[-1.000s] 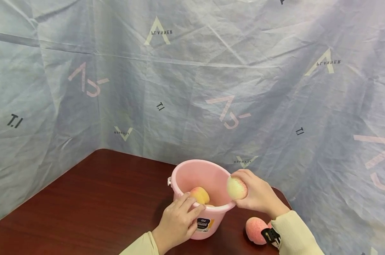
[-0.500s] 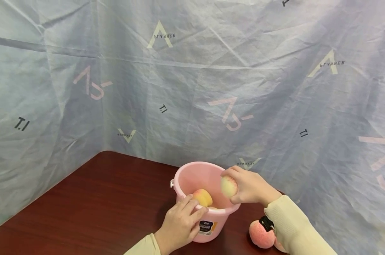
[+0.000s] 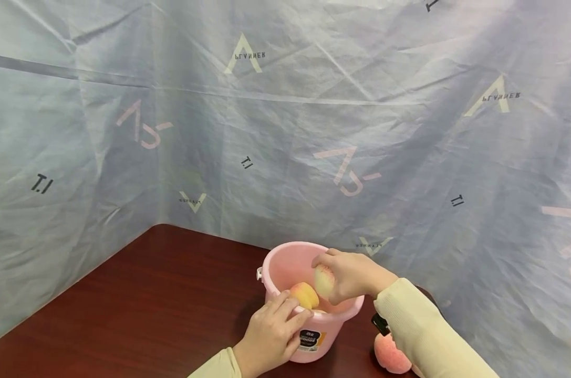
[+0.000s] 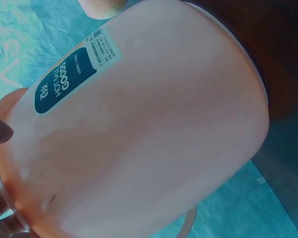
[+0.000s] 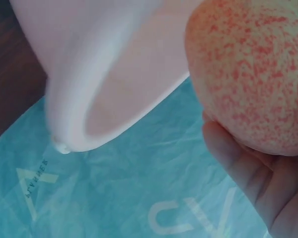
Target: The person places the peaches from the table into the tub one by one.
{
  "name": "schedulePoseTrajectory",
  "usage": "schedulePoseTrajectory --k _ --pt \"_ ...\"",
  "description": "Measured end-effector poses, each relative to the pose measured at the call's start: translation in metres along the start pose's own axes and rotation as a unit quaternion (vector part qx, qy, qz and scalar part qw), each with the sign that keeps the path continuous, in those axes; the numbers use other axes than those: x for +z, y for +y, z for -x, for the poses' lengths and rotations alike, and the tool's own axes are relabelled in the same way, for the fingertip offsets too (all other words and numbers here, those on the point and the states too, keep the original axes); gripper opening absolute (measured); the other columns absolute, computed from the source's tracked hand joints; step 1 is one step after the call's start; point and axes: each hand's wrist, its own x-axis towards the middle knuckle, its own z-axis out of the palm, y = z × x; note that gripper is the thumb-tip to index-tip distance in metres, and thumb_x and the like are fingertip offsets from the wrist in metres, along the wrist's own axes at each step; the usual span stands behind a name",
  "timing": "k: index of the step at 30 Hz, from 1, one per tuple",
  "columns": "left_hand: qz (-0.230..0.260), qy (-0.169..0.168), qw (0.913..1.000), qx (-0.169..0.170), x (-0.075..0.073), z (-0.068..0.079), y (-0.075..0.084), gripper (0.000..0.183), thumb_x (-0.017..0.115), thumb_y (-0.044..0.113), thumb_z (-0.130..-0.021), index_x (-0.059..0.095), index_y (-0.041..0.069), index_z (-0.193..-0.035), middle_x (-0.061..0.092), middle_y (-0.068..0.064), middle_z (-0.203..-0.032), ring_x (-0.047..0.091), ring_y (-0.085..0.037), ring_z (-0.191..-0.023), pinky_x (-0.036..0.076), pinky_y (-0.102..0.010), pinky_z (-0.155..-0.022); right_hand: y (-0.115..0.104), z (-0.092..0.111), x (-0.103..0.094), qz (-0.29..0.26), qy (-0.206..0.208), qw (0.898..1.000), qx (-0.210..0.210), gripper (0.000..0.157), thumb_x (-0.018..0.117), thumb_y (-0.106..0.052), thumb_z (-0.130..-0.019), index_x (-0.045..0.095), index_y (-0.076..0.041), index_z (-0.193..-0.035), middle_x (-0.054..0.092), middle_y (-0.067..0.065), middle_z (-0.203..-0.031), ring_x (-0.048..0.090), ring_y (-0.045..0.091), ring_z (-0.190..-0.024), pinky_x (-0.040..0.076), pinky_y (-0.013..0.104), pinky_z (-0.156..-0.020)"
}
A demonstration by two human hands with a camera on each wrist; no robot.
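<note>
A pink bucket [image 3: 330, 333] stands on the table, a dark label on its front. My left hand [image 3: 270, 332] grips its near rim, fingers over the edge and thumb outside. In the left wrist view, the bucket's wall [image 4: 154, 124] fills most of the picture. My right hand [image 3: 356, 273] holds a pale peach [image 3: 324, 281] with red speckles over the bucket's opening. The same peach [image 5: 253, 74] looms large in the right wrist view, beside the bucket's mouth. Inside the bucket, near my left fingertips, lies a yellow-orange peach [image 3: 305, 295].
A pink peach [image 3: 392, 355] sits on the table right of the bucket, with part of another beside it, mostly behind my right sleeve [image 3: 422, 325]. The dark red-brown table [image 3: 172, 304] extends left. Grey printed cloth [image 3: 285, 131] hangs behind.
My right hand has carried the pale peach leftward from the bucket's right rim to over its opening. My left hand keeps its grip on the rim. The view has shifted slightly.
</note>
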Motion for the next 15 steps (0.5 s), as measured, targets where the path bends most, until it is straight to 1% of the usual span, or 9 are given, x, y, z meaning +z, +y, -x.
schedulePoseTrajectory --k 6,9,12,15 --pt "-0.004 0.005 1.0 0.004 0.001 0.002 0.001 0.031 0.053 0.016 -0.07 0.069 0.019 -0.097 0.061 -0.004 -0.096 0.062 -0.024 -0.093 0.054 -0.031 -0.078 -0.007 -0.011 -0.001 -0.004 -0.01 1.0 -0.014 0.061 0.081 -0.019 -0.056 0.061 -0.018 -0.114 0.06 0.002 -0.105 0.056 0.012 -0.073 0.048 0.031 -0.062" --pt "-0.005 0.008 0.9999 0.005 0.001 0.002 0.0 0.032 0.054 0.016 -0.069 0.069 0.019 -0.097 0.061 -0.004 -0.096 0.062 -0.024 -0.093 0.054 -0.031 -0.077 -0.009 -0.018 -0.001 -0.004 -0.017 1.0 -0.013 0.061 0.081 -0.019 -0.057 0.06 -0.017 -0.114 0.061 0.003 -0.107 0.058 0.015 -0.076 0.049 0.033 -0.063" --pt "-0.005 0.01 0.9999 0.005 0.002 0.001 0.0 0.034 0.055 0.016 -0.067 0.069 0.019 -0.098 0.061 -0.004 -0.096 0.062 -0.024 -0.094 0.054 -0.03 -0.077 -0.011 -0.025 -0.002 -0.013 -0.037 0.999 -0.002 0.062 0.081 -0.018 -0.057 0.06 -0.017 -0.115 0.061 0.004 -0.108 0.058 0.016 -0.078 0.049 0.036 -0.065" --pt "-0.007 0.012 0.9999 0.006 0.002 0.001 -0.001 0.034 0.054 0.016 -0.067 0.069 0.019 -0.098 0.061 -0.004 -0.096 0.062 -0.023 -0.094 0.054 -0.03 -0.077 -0.013 -0.03 -0.005 -0.035 -0.07 0.997 0.016 0.063 0.079 -0.014 -0.058 0.06 -0.016 -0.118 0.06 0.003 -0.108 0.056 0.015 -0.078 0.048 0.035 -0.066"
